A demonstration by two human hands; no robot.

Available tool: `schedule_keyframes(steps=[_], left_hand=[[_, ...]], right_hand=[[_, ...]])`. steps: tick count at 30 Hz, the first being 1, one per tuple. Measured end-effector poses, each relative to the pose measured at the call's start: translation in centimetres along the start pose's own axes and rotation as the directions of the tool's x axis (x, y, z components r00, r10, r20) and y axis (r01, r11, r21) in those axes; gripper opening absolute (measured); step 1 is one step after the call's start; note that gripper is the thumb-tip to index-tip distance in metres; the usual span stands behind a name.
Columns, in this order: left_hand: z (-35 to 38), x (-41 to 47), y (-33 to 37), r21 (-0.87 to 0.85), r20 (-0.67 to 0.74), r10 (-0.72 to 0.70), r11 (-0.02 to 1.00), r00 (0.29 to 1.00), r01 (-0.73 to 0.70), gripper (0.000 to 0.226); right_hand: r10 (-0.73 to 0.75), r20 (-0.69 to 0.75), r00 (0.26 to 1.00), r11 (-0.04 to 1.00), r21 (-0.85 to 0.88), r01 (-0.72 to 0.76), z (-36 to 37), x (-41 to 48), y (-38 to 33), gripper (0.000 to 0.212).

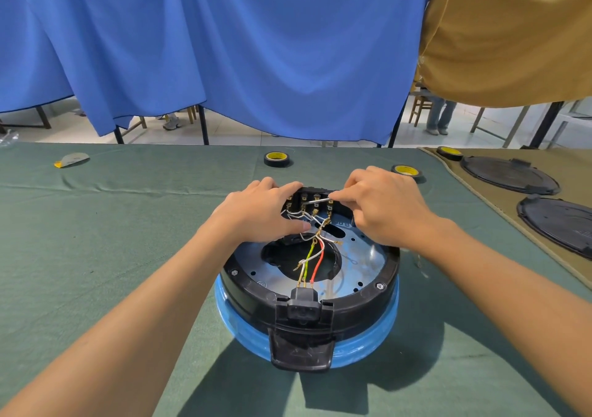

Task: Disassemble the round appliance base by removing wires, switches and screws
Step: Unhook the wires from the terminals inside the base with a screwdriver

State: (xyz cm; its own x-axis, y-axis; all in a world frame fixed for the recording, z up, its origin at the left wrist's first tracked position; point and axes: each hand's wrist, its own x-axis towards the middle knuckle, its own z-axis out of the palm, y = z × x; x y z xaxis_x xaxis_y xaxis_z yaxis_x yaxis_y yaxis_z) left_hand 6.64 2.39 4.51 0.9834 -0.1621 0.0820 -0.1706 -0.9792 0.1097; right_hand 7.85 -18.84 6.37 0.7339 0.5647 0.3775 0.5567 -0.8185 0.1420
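round base (307,288) in the middle of green cloth table (128,224): blue ring, black plastic, shiny metal plate | red, white, green-yellow wires (317,263) | left hand (262,211) grips black switch block (315,202) at far rim | right hand (381,208) pinches thin silver rod (317,199) | tape roll (277,159) behind, yellow label too small to read | soft blue curtain (224,48)

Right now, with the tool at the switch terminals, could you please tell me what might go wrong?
1. The right hand pinches a thin tool aimed toward the left hand, which grips the switch block; a slip could jab those fingers.
2. The white wires lie tangled just below the block; prying one loose may strain or tear its neighbours.
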Motion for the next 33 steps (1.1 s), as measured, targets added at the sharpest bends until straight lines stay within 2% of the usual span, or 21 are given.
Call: schedule_keyframes(steps=[3, 6, 12, 14, 16, 20, 22, 25, 26, 27, 30, 33], left_hand=[[0.0, 0.0, 0.0, 0.000, 0.004, 0.003, 1.000, 1.000, -0.003, 0.083], [-0.1, 0.0, -0.1, 0.003, 0.011, 0.000, 1.000, 1.000, 0.000, 0.085], [-0.4, -0.4, 0.2, 0.004, 0.022, -0.009, 1.000, 1.000, 0.008, 0.090], [-0.7, -0.5, 0.1, -0.062, 0.018, -0.028, 0.998, 0.999, 0.029, 0.093], [-1.0, -0.8, -0.1, -0.241, 0.010, -0.054, 0.969, 0.998, 0.055, 0.093], [-1.5, -1.2, -1.1, -0.643, 0.045, -0.072, 0.761, 0.996, 0.084, 0.071], [-1.8, -1.2, -1.9, -0.713, 0.088, -0.050, 0.695, 0.995, 0.098, 0.056], [-1.2, -1.4, -2.9, -0.705, 0.091, -0.024, 0.704, 0.996, 0.082, 0.040], [-0.7, -1.5, -3.1, -0.736, 0.078, -0.036, 0.672, 0.996, 0.082, 0.036], [-0.2, -1.6, -3.4, -0.791, 0.071, -0.060, 0.605, 0.996, 0.093, 0.032], [1.1, -1.9, -3.7, -0.941, 0.103, -0.110, 0.311, 0.989, 0.133, 0.028], [1.8, -1.7, -4.1, -0.983, 0.119, -0.089, 0.131, 0.989, 0.130, 0.029]], right_hand=[[-0.003, 0.112, 0.994, 0.993, 0.119, -0.011, -0.9, 1.2, 1.3, 0.039], [-0.046, 0.169, 0.985, 0.990, 0.136, 0.023, -1.1, 1.7, 1.9, 0.039], [-0.033, 0.101, 0.994, 0.990, 0.141, 0.018, -0.9, 0.9, 2.0, 0.032], [-0.034, 0.071, 0.997, 0.989, 0.149, 0.023, -1.0, 0.5, 1.9, 0.031], [-0.049, 0.039, 0.998, 0.987, 0.157, 0.043, -1.2, 0.3, 1.7, 0.030], [-0.066, 0.009, 0.998, 0.985, 0.160, 0.064, -1.5, 0.5, 1.1, 0.030], [-0.073, 0.022, 0.997, 0.986, 0.153, 0.069, -1.4, 0.7, 0.9, 0.030], [-0.070, 0.039, 0.997, 0.986, 0.154, 0.063, -0.9, 0.9, 0.4, 0.030], [-0.069, 0.039, 0.997, 0.987, 0.145, 0.063, -0.7, 0.9, 0.3, 0.031], [-0.069, 0.038, 0.997, 0.989, 0.134, 0.063, -0.5, 1.0, 0.1, 0.031], [-0.060, 0.027, 0.998, 0.993, 0.103, 0.057, -0.2, 1.2, -0.1, 0.030], [-0.061, 0.005, 0.998, 0.997, 0.045, 0.061, -0.2, 1.4, -0.3, 0.026]])
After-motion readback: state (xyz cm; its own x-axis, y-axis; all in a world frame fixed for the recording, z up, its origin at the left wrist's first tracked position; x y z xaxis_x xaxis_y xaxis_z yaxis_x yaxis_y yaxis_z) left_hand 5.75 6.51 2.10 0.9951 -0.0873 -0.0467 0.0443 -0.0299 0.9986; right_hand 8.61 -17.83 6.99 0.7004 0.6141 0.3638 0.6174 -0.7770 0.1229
